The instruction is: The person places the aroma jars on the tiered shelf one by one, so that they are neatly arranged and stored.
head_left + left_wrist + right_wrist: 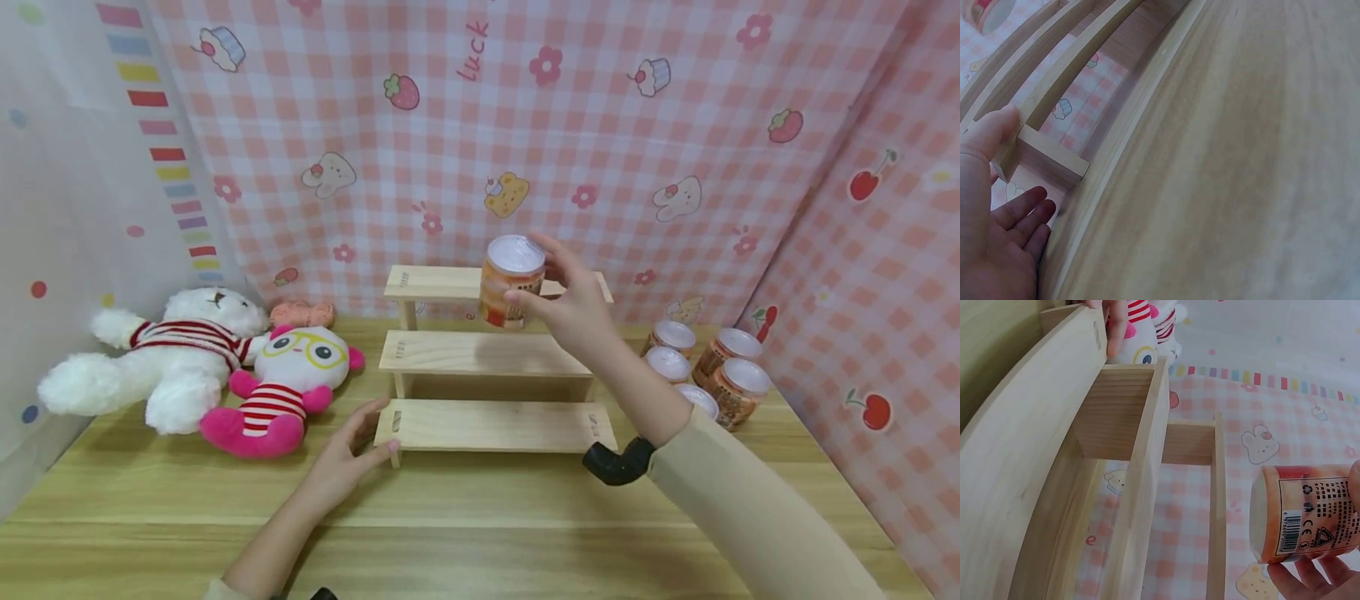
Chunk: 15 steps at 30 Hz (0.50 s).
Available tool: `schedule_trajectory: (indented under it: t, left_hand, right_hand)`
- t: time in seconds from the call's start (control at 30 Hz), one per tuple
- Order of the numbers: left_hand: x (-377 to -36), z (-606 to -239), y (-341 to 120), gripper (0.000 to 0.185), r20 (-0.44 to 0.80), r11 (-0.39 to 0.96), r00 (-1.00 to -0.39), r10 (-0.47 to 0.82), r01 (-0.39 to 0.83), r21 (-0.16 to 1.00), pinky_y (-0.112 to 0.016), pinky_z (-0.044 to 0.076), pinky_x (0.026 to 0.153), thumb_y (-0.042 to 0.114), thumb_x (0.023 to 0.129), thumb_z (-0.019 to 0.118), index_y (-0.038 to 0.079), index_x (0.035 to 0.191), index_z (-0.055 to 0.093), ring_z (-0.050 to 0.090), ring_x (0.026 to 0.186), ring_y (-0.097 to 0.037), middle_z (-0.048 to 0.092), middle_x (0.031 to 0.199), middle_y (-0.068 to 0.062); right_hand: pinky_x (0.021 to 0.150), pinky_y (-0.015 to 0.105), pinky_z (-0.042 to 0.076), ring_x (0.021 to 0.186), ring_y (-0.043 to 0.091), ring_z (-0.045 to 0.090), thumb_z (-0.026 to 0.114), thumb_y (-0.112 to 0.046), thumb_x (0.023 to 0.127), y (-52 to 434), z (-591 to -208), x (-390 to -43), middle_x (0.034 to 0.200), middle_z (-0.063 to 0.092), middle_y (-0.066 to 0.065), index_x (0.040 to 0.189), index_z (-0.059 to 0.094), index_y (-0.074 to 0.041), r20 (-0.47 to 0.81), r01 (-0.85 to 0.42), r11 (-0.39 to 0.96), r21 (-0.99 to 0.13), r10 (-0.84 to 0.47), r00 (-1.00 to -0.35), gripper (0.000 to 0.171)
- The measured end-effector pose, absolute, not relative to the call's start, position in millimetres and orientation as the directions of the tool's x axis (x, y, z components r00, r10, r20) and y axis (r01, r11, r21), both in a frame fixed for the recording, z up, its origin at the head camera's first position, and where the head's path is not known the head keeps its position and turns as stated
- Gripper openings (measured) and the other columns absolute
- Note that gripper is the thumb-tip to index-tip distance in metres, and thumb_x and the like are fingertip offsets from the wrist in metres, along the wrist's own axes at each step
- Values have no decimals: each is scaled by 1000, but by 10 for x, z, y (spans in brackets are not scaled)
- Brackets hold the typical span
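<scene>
- An orange can (512,290) is gripped by the right hand (573,310), fingers curled round it, above the top step of the wooden rack (491,354).
- The rack's bottom-left corner is touched by the left hand (347,458), fingers spread.

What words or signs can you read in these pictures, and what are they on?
"luck" in pink letters on the checked backdrop.
"CE" mark, a barcode and a warning triangle on the can held by the right hand; its small print is too small to read.
The cans on the table: labels unreadable.
</scene>
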<state>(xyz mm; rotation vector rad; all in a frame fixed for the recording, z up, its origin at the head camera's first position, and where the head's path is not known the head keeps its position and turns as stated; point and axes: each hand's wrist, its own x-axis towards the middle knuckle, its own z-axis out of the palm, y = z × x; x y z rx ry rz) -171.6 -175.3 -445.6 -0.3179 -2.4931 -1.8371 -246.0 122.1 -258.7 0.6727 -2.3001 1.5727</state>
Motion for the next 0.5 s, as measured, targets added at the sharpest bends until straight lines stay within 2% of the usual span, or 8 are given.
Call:
schedule_trajectory:
  t: [0.27, 0.4, 0.5]
  left_hand:
    - [-1719, -4458, -1749, 63, 136, 278, -980, 144, 172, 945, -52, 29, 105, 19, 88, 71, 8, 143, 41, 45, 124, -35, 52, 132, -21]
    - [-1722, -4460, -1747, 64, 132, 279, -981, 139, 167, 946, -52, 30, 105, 19, 88, 71, 8, 143, 41, 45, 124, -35, 52, 132, -21]
    - [-1725, -4465, -1750, 64, 133, 276, -982, 135, 167, 947, -52, 30, 104, 19, 88, 71, 8, 143, 41, 46, 123, -35, 52, 132, -21]
  right_hand:
    - [83, 39, 51, 113, 23, 53, 78, -21, 80, 945, -2587, -2597, 129, 55, 10, 145, 42, -20, 445, -488, 298, -821, -203, -872, 74]
    - [89, 44, 47, 111, 23, 52, 78, -23, 80, 830, -2593, -2669, 130, 56, 9, 145, 42, -23, 457, -497, 310, -811, -196, -868, 75]
    - [92, 44, 45, 110, 25, 52, 77, -23, 81, 750, -2588, -2719, 130, 54, 11, 147, 40, -22, 451, -485, 327, -811, -179, -875, 75]
